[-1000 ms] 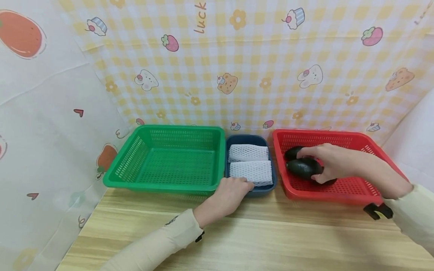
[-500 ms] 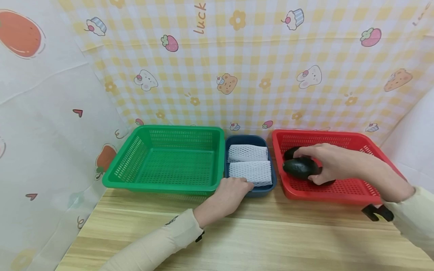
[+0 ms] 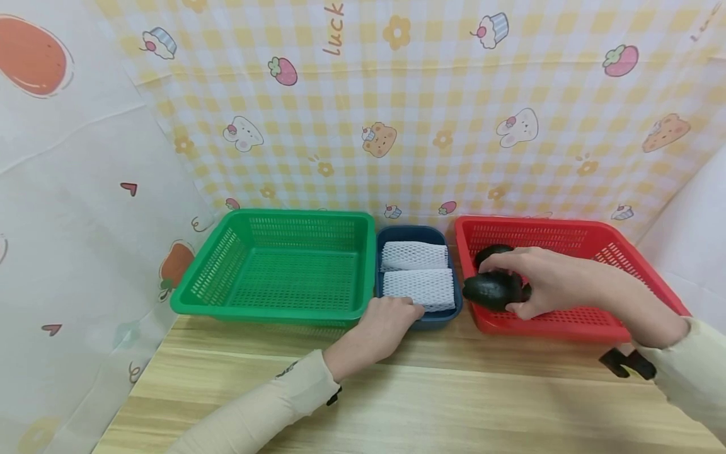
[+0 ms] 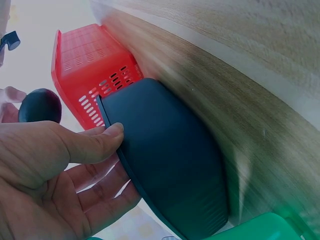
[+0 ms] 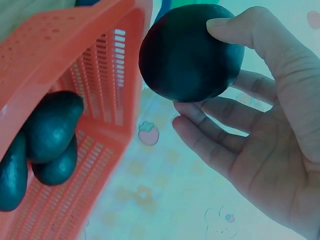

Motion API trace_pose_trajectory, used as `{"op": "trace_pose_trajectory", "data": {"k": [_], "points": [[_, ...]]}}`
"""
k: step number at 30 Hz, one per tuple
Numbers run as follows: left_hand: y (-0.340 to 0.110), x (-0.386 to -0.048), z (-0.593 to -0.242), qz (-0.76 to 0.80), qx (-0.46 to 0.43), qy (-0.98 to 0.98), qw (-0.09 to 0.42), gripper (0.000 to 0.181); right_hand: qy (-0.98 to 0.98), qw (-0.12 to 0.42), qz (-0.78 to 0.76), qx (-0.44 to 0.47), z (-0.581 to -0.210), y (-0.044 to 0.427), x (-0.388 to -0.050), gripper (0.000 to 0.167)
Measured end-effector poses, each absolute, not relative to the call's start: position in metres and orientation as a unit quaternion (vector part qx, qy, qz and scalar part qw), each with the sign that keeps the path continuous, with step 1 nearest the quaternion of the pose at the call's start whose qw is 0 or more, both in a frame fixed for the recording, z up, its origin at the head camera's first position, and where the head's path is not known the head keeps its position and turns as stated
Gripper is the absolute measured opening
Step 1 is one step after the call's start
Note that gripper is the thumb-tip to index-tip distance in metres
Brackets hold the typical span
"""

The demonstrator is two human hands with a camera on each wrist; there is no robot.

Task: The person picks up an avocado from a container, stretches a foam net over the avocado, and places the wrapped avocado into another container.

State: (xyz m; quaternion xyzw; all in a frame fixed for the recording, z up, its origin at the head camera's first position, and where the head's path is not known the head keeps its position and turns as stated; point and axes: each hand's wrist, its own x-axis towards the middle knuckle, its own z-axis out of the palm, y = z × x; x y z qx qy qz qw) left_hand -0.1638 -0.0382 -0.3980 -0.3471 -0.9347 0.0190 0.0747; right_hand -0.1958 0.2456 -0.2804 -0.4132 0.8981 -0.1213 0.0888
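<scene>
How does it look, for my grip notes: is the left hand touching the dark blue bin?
Touching. The left wrist view shows the left hand gripping the dark blue bin, thumb tip against its outer wall.

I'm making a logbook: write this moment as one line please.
right hand: holds dark oval fruit over edge of red plastic basket | left hand: grips rim of dark blue plastic box | inside: two white foam-net sleeves
</scene>
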Motion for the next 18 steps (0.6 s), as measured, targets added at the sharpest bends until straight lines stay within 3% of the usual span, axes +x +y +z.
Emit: {"op": "trace_pose_trajectory", "data": {"k": [18], "points": [[-0.040, -0.164, -0.398, 0.013, -0.347, -0.934, 0.077, 0.020, 0.878, 0.087, -0.105, -0.459, -0.290, 0.214, -0.174, 0.060]]}}
